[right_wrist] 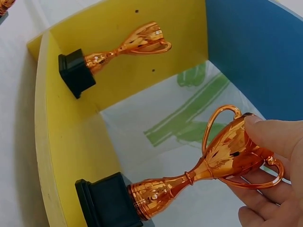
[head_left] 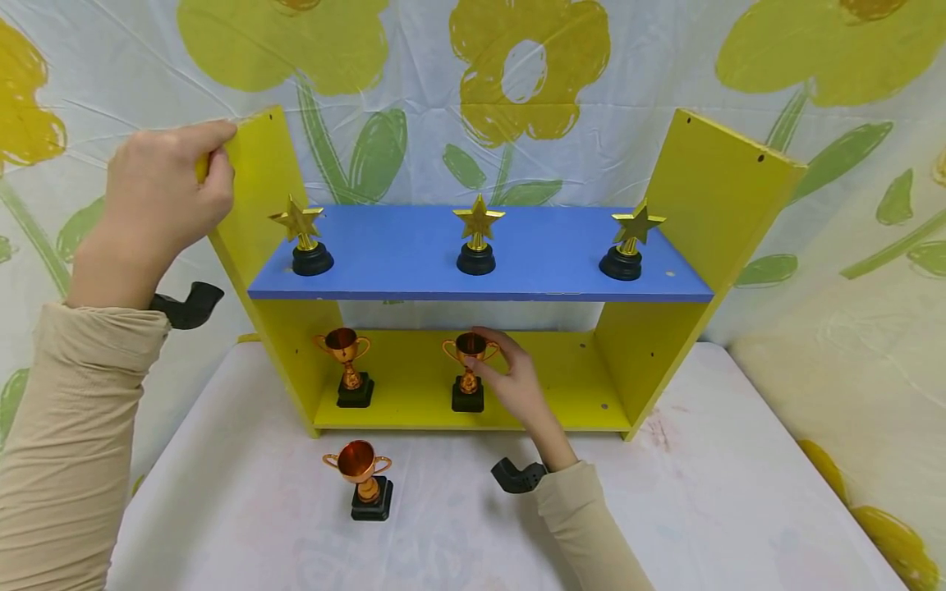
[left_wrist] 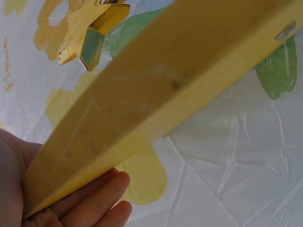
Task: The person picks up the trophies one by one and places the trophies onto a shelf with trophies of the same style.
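My right hand [head_left: 517,386] holds a bronze trophy cup [right_wrist: 229,158] by its bowl, thumb on one side and fingers behind. Its black base [head_left: 468,397] is at the middle of the yellow lower shelf [head_left: 414,410]. A second bronze cup [head_left: 346,349] stands on that shelf at the left. In front, on the white table, stands a third bronze cup [head_left: 358,464]. My left hand [head_left: 166,185] grips the top front corner of the yellow left side panel [head_left: 262,164]; in the left wrist view its fingers [left_wrist: 97,203] curl around the panel edge.
On the blue upper shelf [head_left: 399,246] stand three gold star trophies, at left [head_left: 299,226], middle [head_left: 478,230] and right [head_left: 631,238]. The yellow right side panel [head_left: 709,189] rises opposite. A flower-printed cloth [head_left: 421,66] hangs behind. The white tabletop [head_left: 702,509] extends in front.
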A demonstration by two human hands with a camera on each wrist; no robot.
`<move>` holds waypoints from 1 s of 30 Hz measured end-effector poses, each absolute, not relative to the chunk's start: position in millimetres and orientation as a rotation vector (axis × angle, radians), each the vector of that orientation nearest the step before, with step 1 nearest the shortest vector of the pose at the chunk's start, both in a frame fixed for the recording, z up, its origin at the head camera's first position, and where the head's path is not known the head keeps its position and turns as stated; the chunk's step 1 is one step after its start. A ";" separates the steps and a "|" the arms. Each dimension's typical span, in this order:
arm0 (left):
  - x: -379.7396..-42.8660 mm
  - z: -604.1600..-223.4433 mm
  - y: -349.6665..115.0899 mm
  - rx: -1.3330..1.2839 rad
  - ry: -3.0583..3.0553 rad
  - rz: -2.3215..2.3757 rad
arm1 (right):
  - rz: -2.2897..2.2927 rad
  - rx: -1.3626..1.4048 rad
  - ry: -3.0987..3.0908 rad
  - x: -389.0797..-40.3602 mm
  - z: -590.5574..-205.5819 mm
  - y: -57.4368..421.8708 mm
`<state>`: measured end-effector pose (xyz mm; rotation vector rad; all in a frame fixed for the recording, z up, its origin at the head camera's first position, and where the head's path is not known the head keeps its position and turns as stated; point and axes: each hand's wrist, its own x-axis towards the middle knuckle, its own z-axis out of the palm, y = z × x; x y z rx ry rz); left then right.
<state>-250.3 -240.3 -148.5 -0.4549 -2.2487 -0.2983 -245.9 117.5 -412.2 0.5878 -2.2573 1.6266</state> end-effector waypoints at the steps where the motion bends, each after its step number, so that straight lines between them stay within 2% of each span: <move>1: -250.3 -148.5 -240.4 -0.457 -2.247 -0.299 | 1.629 0.586 -2.257 -246.0 -412.1 117.4; 5: -250.5 -148.7 -240.8 -0.458 -2.239 -0.306 | 1.648 0.586 -2.258 -245.2 -409.7 116.1; 12: -250.2 -149.3 -240.7 -0.465 -2.233 -0.304 | 1.650 0.592 -2.280 -221.7 -378.3 110.1; 30: -250.4 -150.4 -240.7 -0.468 -2.221 -0.300 | 1.623 0.603 -2.284 -220.0 -376.9 111.1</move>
